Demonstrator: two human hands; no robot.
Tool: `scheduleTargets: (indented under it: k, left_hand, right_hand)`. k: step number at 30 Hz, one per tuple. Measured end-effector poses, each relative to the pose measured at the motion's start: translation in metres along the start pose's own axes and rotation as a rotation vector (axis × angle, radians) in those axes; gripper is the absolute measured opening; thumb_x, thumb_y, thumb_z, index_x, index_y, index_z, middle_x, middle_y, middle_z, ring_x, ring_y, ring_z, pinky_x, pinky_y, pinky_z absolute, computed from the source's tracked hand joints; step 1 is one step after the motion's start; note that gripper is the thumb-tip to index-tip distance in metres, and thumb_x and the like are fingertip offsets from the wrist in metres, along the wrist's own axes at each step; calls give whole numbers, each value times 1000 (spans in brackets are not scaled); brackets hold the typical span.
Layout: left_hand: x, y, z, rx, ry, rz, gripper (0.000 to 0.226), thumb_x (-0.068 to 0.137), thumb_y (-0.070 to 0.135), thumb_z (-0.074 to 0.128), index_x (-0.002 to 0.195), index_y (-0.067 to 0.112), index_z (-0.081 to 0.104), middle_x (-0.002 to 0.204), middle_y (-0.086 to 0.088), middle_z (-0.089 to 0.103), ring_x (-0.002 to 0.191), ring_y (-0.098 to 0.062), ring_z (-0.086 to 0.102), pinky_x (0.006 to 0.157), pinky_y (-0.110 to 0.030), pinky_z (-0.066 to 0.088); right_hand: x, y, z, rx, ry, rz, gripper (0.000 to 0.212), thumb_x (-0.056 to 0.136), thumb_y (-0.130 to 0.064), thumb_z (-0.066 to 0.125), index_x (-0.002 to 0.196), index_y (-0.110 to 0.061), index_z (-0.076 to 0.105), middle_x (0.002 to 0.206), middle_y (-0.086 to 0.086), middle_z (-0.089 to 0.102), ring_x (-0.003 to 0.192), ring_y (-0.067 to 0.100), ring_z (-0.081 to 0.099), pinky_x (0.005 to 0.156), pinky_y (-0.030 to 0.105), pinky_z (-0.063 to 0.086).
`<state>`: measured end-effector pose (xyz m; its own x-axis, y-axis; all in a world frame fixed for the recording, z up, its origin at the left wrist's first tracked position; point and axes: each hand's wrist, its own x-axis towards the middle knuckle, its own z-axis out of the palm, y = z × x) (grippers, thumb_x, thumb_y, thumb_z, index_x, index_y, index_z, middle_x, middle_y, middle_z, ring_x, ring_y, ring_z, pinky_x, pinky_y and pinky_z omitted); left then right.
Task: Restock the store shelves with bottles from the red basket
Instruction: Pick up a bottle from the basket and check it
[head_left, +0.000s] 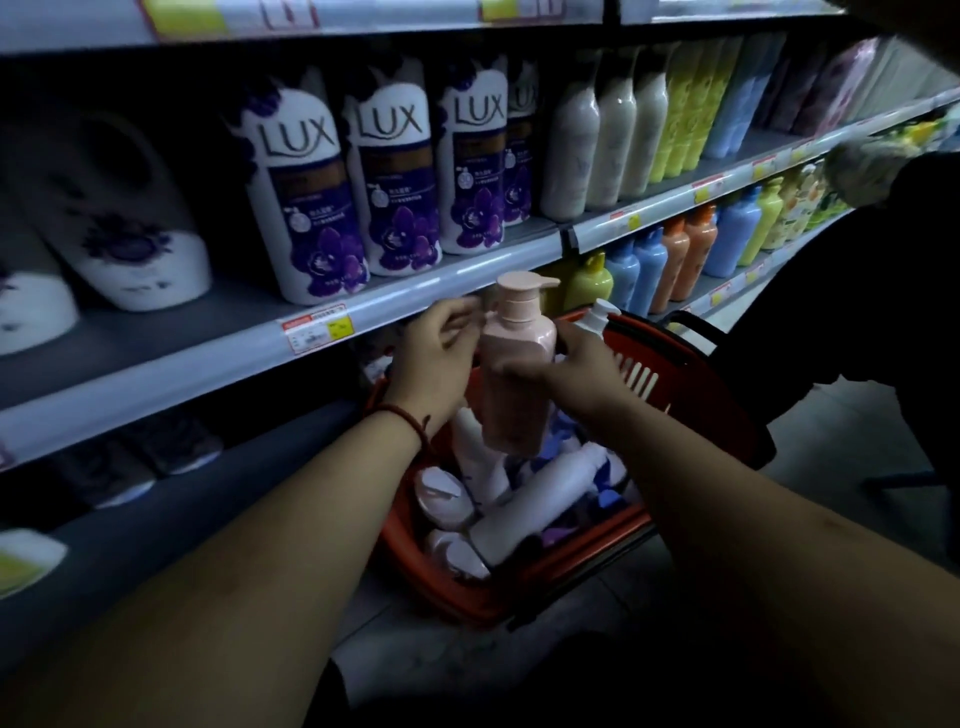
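A pink pump bottle (514, 364) is held upright above the red basket (696, 384), in front of the middle shelf's edge (415, 306). My right hand (576, 374) grips its body from the right. My left hand (436, 358) pinches it near the neck on the left. The basket stands on the floor and holds several white and pink bottles (540, 499) lying in a heap; one white pump bottle (597, 317) stands at its far rim.
Purple-and-white LUX bottles (306, 197) line the middle shelf, with bare shelf to their left front. Cream, yellow and blue bottles (649, 135) continue rightward. Another person's gloved hand (862, 166) and dark sleeve reach in at the right. Coloured bottles (680, 254) fill the lower shelf.
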<state>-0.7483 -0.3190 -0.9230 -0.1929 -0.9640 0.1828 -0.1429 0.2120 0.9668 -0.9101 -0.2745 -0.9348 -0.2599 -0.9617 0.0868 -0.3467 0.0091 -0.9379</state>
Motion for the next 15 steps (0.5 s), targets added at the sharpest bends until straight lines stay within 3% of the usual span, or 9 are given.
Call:
scheduleTargets:
  k: [3,6,8,10,13,15]
  left_hand:
    - [-14,-14,-27,225,-52,-113,39,82,-1,57,116,16,62,114,-7,69,88,-15,63,82,-24,51]
    - [-28,-24,-48,265,-288,-193,71,60,31,74,126,18,55,120,-2,65,100,-18,67,92,-37,54]
    - [-33,-25,-59,246,-305,-226,85,51,44,80,128,22,53,117,3,65,104,-17,67,95,-42,54]
    - [-36,-21,-68,189,-292,-233,75,51,45,84,118,28,56,115,5,67,105,-14,67,95,-42,55]
    - [-42,-13,-78,134,-294,-209,50,66,25,88,104,33,57,110,7,69,105,-12,67,97,-42,54]
    - [-44,-10,-86,133,-268,-184,45,69,19,87,102,31,59,107,7,70,103,-12,68,96,-41,54]
  right_hand:
    - [0,-18,15,133,1,55,50,71,-25,86,115,-14,67,98,-4,73,87,8,69,72,24,59]
    - [-5,-39,28,267,12,103,39,75,-21,84,108,-9,69,90,-1,72,71,4,67,51,14,51]
    - [-8,-50,36,323,-5,128,36,76,-22,83,106,-7,69,90,4,72,69,7,67,49,16,51]
    - [-10,-58,42,349,-44,162,39,76,-27,82,106,-7,69,92,8,73,75,16,71,55,24,58]
    - [-13,-66,53,364,-86,169,41,73,-32,84,101,-5,71,93,14,75,86,30,74,72,42,62]
    - [-15,-73,60,378,-122,157,39,75,-31,83,100,-4,71,94,15,75,86,30,74,73,42,62]
